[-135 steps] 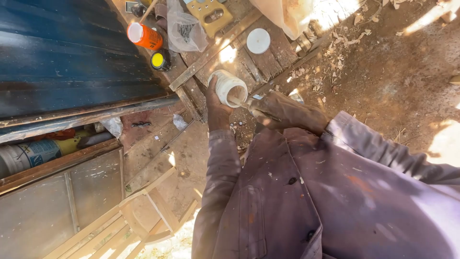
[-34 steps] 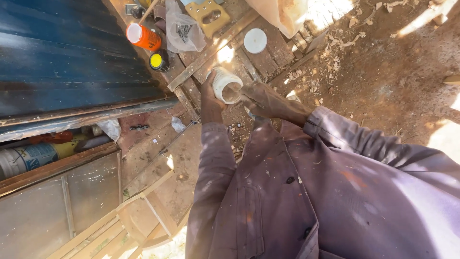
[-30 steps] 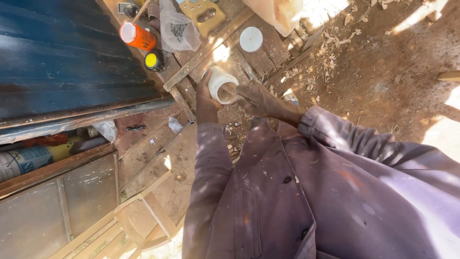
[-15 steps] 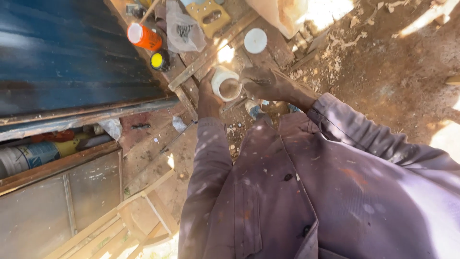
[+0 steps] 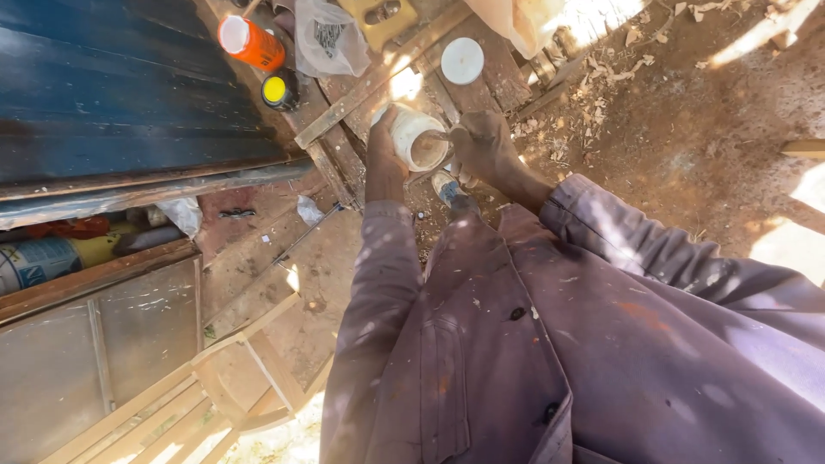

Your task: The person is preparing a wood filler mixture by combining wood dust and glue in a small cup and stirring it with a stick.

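l hand (image 5: 384, 163) grips white round plastic tub (image 5: 415, 137) over wood bench (image 5: 361, 82), r hand (image 5: 483, 148) clenched on thin stick in tub; keep tub steady, stir slow w/o spill.

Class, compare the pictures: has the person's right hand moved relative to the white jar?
Yes. The right hand has come closer to the white jar, now at its open mouth, below the white lid.

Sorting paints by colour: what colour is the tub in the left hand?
White tub, brownish inside, clearest in the head view.
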